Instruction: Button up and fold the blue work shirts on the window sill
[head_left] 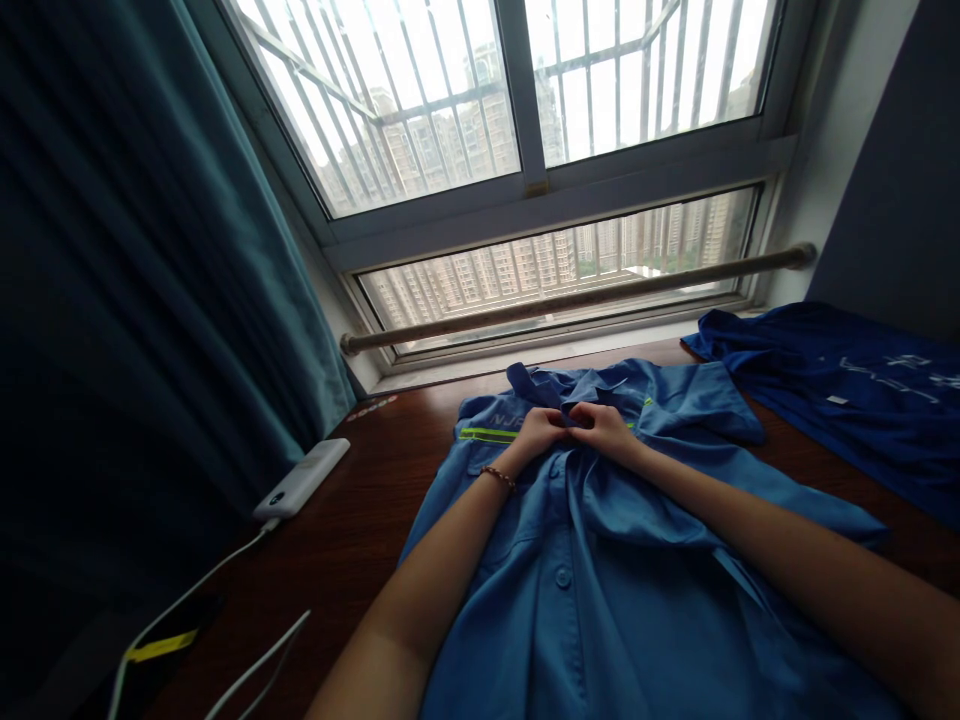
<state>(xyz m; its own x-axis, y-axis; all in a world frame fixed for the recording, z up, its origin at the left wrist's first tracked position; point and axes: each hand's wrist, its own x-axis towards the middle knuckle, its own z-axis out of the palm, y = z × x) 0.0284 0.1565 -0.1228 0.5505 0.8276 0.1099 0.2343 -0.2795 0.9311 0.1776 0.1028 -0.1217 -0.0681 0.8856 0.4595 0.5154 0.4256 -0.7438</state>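
Observation:
A blue button-up work shirt [517,560] lies front side up on the dark wooden surface, its collar toward the window. Yellow-green stripes and some lettering cross its chest. My left hand [541,430] and my right hand [602,430] meet at the front placket just below the collar. Both have their fingers pinched on the shirt's cloth, almost touching each other. What lies between the fingertips is too small to make out. Lower down the placket, a round button [563,577] shows. A beaded bracelet [498,477] circles my left wrist.
A darker blue garment [840,390] with white lettering lies at the right. On the left are a white power bank [304,480] with a white cable [202,580] and a teal curtain [247,250]. A rail [577,300] runs before the barred window.

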